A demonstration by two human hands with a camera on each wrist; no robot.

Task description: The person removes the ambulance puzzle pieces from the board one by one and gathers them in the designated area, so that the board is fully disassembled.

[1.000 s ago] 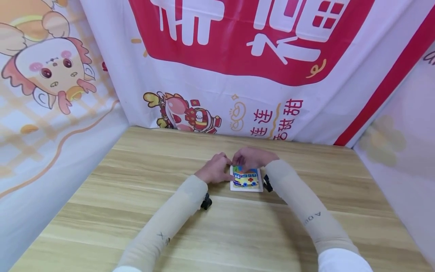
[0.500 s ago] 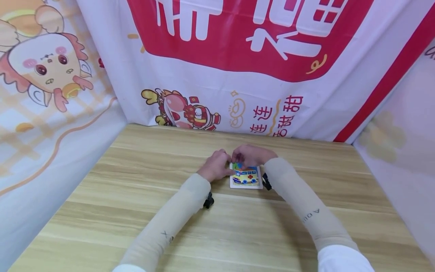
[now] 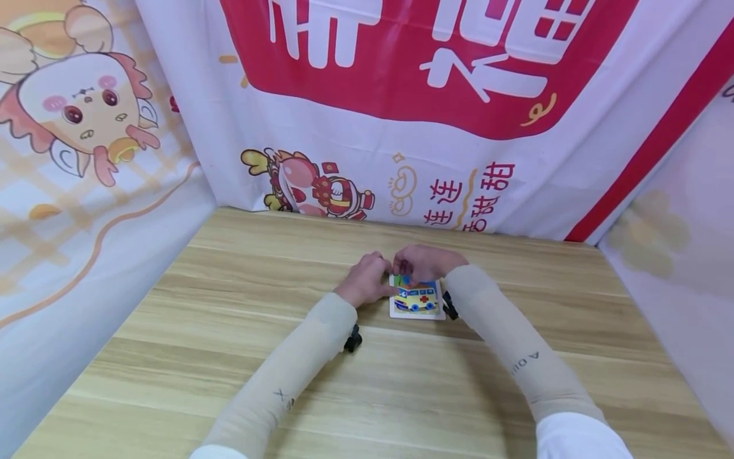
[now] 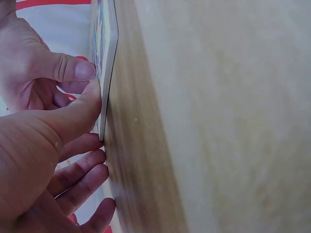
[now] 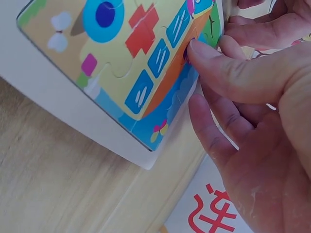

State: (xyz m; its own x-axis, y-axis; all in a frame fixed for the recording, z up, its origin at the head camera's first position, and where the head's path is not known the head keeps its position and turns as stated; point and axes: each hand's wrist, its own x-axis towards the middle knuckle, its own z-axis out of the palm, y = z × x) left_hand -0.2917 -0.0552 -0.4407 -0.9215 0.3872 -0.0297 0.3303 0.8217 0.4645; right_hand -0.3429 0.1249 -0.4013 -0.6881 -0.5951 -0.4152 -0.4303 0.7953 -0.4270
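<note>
A small jigsaw puzzle [image 3: 417, 305] with a yellow ambulance picture lies flat on the wooden table. Its white border and the seams between pieces show in the right wrist view. My left hand [image 3: 366, 280] holds the puzzle's far left corner, thumb along the side and the other fingertips at the tabletop just past it. From the far side, my right hand [image 3: 427, 262] grips the far edge: its thumb [image 5: 209, 58] presses on the picture above the ambulance's orange roof, with fingers bent behind the edge. Both hands meet closely at that corner, partly covering the picture.
The wooden table [image 3: 321, 389] stretches around the puzzle on every side. A white and red printed cloth [image 3: 367, 146] hangs along its back edge, with more printed cloth [image 3: 115, 223] at the left. Dark wrist cameras [image 3: 353, 339] sit under both wrists.
The left hand has shifted slightly up and right along the puzzle's corner. The right hand stays nearly in place, and the puzzle lies as before. The view has tilted slightly.
</note>
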